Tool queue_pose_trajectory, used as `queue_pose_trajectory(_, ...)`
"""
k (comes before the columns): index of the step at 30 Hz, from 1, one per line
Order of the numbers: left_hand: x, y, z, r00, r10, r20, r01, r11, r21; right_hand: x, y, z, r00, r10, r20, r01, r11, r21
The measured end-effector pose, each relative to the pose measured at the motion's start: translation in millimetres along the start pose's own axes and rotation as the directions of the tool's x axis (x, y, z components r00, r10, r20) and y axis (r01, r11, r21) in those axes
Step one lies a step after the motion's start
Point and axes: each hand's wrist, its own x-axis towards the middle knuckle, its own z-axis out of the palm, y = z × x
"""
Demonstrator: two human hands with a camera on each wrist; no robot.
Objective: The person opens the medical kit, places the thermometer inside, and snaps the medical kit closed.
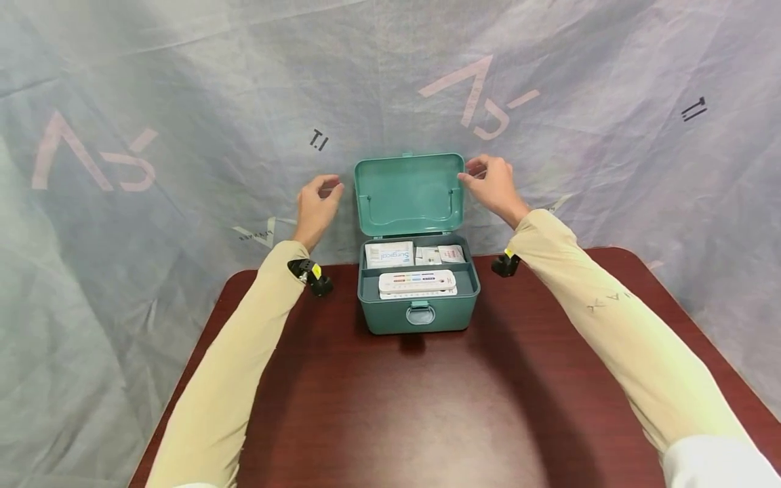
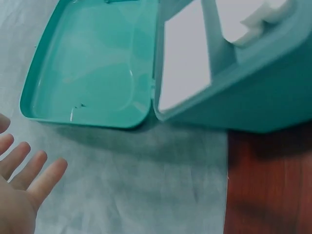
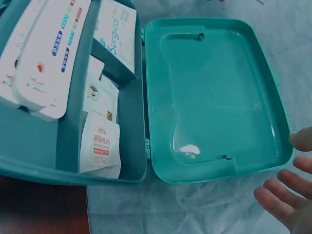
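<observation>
A green first-aid-style box [image 1: 390,318] stands on the table with its lid [image 1: 410,193] swung up and back. My right hand [image 1: 493,183] is at the lid's upper right corner, thumb right at the rim, fingers loosely bent. To the left of the lid, my left hand [image 1: 317,207] is raised in the air, apart from it, with spread fingers in the left wrist view. In the back compartments are a white box lettered "Surgical" [image 3: 116,31] and several white sachets [image 3: 101,144]. White oblong plates with coloured print [image 1: 417,280] lie stacked in the front compartment.
The dark red wooden table [image 1: 421,407] has its back edge behind the box. A grey printed cloth [image 1: 244,102] hangs as a backdrop close behind the lid. A metal-looking latch [image 1: 420,314] sits on the box's front.
</observation>
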Motion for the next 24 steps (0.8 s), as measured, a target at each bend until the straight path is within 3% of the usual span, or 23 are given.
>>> queue_pose_trajectory(5,5.3,5.0,9.1,0.999,-0.038,0.005,0.038,0.999,0.018,6.9,-3,9,0.999,0.041,-0.004,-0.041,0.999,0.003)
queue_pose_trajectory(14,6.1,13.9,26.2,0.983,-0.135,0.124,0.139,0.99,-0.021,10.7,-7,16,0.993,0.119,0.013,-0.119,0.992,0.049)
queue_pose_trajectory(18,6.3,19.1,26.1,0.983,-0.14,0.122,0.145,0.989,-0.037,10.2,-9,13,0.992,0.126,0.007,-0.126,0.991,0.048)
queue_pose_trajectory(24,5.2,27.6,23.1,0.981,-0.146,0.127,0.154,0.987,-0.054,8.7,-11,12,0.992,0.094,-0.079,-0.093,0.995,0.02)
